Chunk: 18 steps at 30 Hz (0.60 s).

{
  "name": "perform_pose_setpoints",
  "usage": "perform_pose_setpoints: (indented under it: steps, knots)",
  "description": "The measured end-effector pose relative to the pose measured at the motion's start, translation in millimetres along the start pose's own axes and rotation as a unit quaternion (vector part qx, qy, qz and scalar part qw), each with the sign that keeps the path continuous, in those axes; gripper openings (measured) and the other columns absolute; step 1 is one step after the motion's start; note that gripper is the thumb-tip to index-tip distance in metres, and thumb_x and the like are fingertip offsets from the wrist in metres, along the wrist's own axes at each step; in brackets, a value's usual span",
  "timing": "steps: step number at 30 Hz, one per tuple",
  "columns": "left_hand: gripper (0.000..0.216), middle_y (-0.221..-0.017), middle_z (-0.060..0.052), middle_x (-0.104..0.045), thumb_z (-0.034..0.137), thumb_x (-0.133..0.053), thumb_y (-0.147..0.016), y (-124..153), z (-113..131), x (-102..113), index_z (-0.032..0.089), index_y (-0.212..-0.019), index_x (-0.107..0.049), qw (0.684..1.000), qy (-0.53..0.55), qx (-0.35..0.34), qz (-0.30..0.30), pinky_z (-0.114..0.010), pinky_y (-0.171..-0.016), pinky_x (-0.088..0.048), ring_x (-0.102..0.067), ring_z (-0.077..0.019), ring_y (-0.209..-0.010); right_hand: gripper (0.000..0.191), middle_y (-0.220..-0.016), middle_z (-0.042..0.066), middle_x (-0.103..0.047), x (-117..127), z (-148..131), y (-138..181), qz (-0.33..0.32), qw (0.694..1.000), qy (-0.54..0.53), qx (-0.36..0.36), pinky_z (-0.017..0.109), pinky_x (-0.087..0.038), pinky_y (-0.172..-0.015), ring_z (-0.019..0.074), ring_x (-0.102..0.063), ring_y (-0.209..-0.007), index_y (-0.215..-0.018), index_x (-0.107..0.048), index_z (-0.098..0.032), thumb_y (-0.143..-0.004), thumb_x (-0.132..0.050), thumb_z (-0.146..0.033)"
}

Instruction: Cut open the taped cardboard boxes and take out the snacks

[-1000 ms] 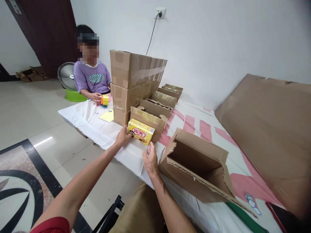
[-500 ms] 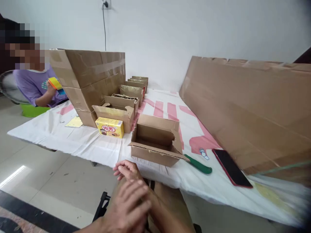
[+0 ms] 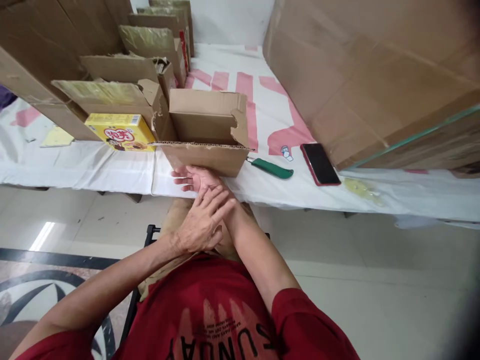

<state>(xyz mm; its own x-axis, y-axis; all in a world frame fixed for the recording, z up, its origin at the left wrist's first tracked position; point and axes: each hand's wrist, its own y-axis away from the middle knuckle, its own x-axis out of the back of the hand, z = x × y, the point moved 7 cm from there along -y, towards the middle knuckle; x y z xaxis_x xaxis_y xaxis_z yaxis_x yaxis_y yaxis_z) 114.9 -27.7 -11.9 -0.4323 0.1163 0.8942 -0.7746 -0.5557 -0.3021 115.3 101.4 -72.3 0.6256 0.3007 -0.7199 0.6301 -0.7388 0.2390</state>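
My left hand (image 3: pixel 204 217) lies across my right wrist, palm down with its fingers stretched out. Palm up and with fingers loosely apart, my right hand (image 3: pixel 195 177) rests at the table edge, close to the front of an open cardboard box (image 3: pixel 210 157). Neither hand holds anything. A small yellow printed box (image 3: pixel 122 132) stands left of the open box. On its right side lies a green-handled knife (image 3: pixel 273 168), its blade end partly hidden by the box.
Several open cardboard boxes (image 3: pixel 150 42) run in a row toward the wall. Large cardboard panels stand at left (image 3: pixel 52 60) and right (image 3: pixel 360 75). A phone (image 3: pixel 320 165) lies right of the knife on the white cloth (image 3: pixel 202 60). A yellow paper (image 3: pixel 57 136) lies at left.
My view has tilted down, so the red shirt and both forearms now show. The co-worker is nearly out of view. My left hand still lies over the right wrist.
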Motion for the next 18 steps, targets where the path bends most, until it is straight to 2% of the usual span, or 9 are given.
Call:
perform_pose_setpoints:
  steps: [2, 6, 8, 10, 14, 18]
  knots:
    - [0.075, -0.162, -0.022, -0.040, 0.026, -0.058, -0.085, 8.3, -4.4, -0.4, 0.015, -0.155, -0.036, 1.000, 0.005, -0.008, 0.010, -0.065, -0.126, -0.016, -0.027, -0.0393, -0.156, 0.028, -0.103, 0.005, -0.079, 7.7, -0.8, 2.5, 0.014, 0.999, -0.040, 0.004, 0.024, -0.058, -0.075, 0.0148, -0.073, -0.093, -0.096, -0.072, -0.018, -0.105, -0.048, -0.029]
    - [0.081, -0.163, -0.021, -0.038, 0.055, -0.062, -0.091, 21.8, 17.8, -18.6, 0.020, -0.158, -0.032, 0.994, 0.060, -0.090, 0.006, -0.063, -0.126, -0.017, -0.025, -0.0389, -0.157, 0.031, -0.096, 0.007, -0.080, 13.9, -4.7, 5.1, 0.034, 0.992, -0.116, 0.037, 0.025, -0.060, -0.075, 0.0158, -0.073, -0.090, -0.095, -0.071, -0.016, -0.106, -0.044, -0.026]
    - [0.095, -0.164, -0.022, -0.037, 0.069, -0.064, -0.085, 24.3, 25.9, -29.9, 0.021, -0.159, -0.031, 0.992, 0.086, -0.091, 0.007, -0.063, -0.127, -0.016, -0.024, -0.0398, -0.157, 0.034, -0.094, 0.008, -0.080, 14.4, -6.2, 6.5, 0.039, 0.989, -0.136, 0.049, 0.024, -0.060, -0.072, 0.0158, -0.073, -0.088, -0.095, -0.071, -0.015, -0.107, -0.041, -0.025]
    - [0.103, -0.164, -0.023, -0.036, 0.076, -0.064, -0.080, 24.0, 27.7, -39.7, 0.020, -0.160, -0.030, 0.992, 0.101, -0.069, 0.005, -0.062, -0.127, -0.015, -0.024, -0.0401, -0.157, 0.037, -0.095, 0.008, -0.080, 14.1, -5.9, 7.9, 0.040, 0.988, -0.142, 0.049, 0.024, -0.059, -0.070, 0.0156, -0.073, -0.086, -0.095, -0.071, -0.015, -0.108, -0.038, -0.025]
    - [0.101, -0.165, -0.022, -0.035, 0.078, -0.058, -0.083, 21.1, 18.4, -47.7, 0.019, -0.161, -0.031, 0.992, 0.122, -0.029, -0.015, -0.061, -0.128, -0.017, -0.024, -0.0391, -0.157, 0.041, -0.096, 0.009, -0.080, 14.4, -4.1, 9.6, 0.038, 0.989, -0.136, 0.046, 0.024, -0.059, -0.068, 0.0158, -0.073, -0.085, -0.096, -0.071, -0.014, -0.109, -0.035, -0.025]
    - [0.078, -0.165, -0.018, -0.038, 0.061, -0.051, -0.098, 21.4, 12.4, -40.3, 0.021, -0.161, -0.031, 0.987, 0.156, -0.029, -0.034, -0.057, -0.128, -0.022, -0.023, -0.0336, -0.158, 0.035, -0.095, 0.008, -0.081, 16.3, -3.6, 8.9, 0.050, 0.989, -0.130, 0.053, 0.024, -0.060, -0.069, 0.0158, -0.073, -0.088, -0.099, -0.071, -0.015, -0.107, -0.039, -0.025]
